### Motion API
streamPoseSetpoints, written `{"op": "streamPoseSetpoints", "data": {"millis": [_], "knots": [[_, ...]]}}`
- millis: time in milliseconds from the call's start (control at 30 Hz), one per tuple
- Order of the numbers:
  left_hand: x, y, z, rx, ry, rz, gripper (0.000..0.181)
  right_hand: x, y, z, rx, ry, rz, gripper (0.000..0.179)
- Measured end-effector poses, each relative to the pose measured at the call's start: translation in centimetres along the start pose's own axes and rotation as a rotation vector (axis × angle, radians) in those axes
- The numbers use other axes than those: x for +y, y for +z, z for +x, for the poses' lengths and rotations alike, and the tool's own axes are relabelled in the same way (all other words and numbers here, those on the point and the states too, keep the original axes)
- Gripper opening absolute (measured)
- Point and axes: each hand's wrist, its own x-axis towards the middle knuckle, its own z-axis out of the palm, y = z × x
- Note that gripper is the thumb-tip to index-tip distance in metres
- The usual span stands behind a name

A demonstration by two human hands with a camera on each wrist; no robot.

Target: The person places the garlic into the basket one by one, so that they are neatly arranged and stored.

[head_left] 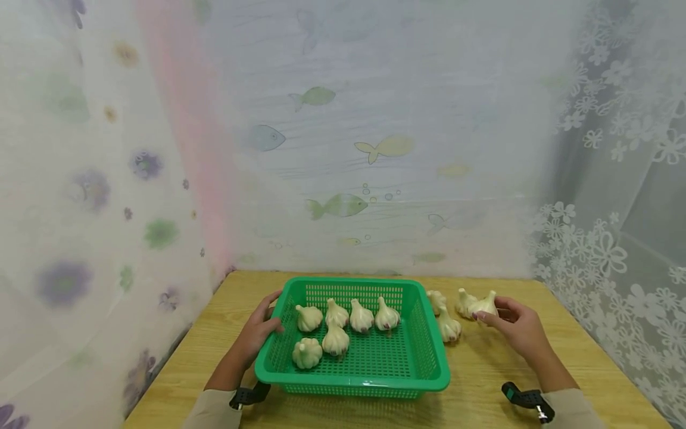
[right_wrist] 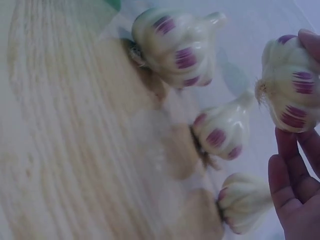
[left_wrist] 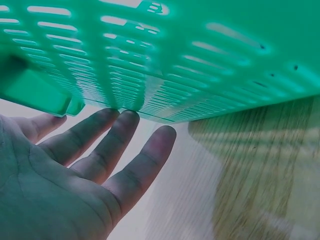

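A green plastic basket [head_left: 354,384] stands on the table with several garlic bulbs [head_left: 361,316] inside, mostly towards its left and far side. My left hand [head_left: 257,332] holds its left rim, thumb over the edge. In the left wrist view the fingers [left_wrist: 157,145] extend along the outside of the slotted wall. To the right of the basket, my right hand [head_left: 518,328] grips a white garlic bulb [right_wrist: 295,85] with purple streaks between thumb and fingers. Three more bulbs lie on the table between that hand and the basket, one of them a large bulb [head_left: 449,326] near the basket wall.
The wooden table [head_left: 482,381] reaches back to a sheet curtain [head_left: 343,179] printed with fish. Flowered curtains [head_left: 80,208] hang along the left and right sides. Each wrist wears a black strap [head_left: 527,400].
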Motion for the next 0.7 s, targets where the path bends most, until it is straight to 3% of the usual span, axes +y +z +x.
{"op": "streamPoseSetpoints", "data": {"millis": [533, 700], "knots": [[0.1, 0.0, -0.2, 0.008, -0.010, -0.014, 0.084, -4.2, 0.0, 1.7, -0.048, -0.138, -0.071, 0.063], [0.4, 0.0, -0.1, 0.016, -0.009, -0.021, 0.084, -5.8, 0.2, 2.2, -0.070, -0.175, -0.128, 0.073]]}}
